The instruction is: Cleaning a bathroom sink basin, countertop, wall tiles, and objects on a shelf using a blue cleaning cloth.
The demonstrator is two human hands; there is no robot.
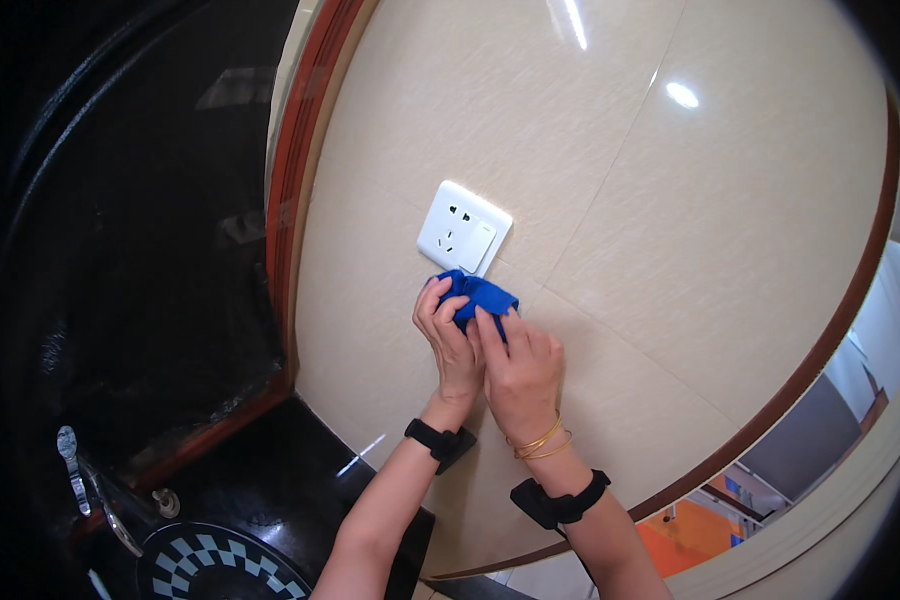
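Blue cloth [490, 294] — just below white socket [465, 228] — black counter [310, 480] lower left.

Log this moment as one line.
left hand: holding blue cloth; right hand: holding same cloth; cloth: bunched, just below white socket panel

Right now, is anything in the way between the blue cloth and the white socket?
No, nothing visible: the left hand and right hand hold the blue cloth right at the lower edge of the white socket.
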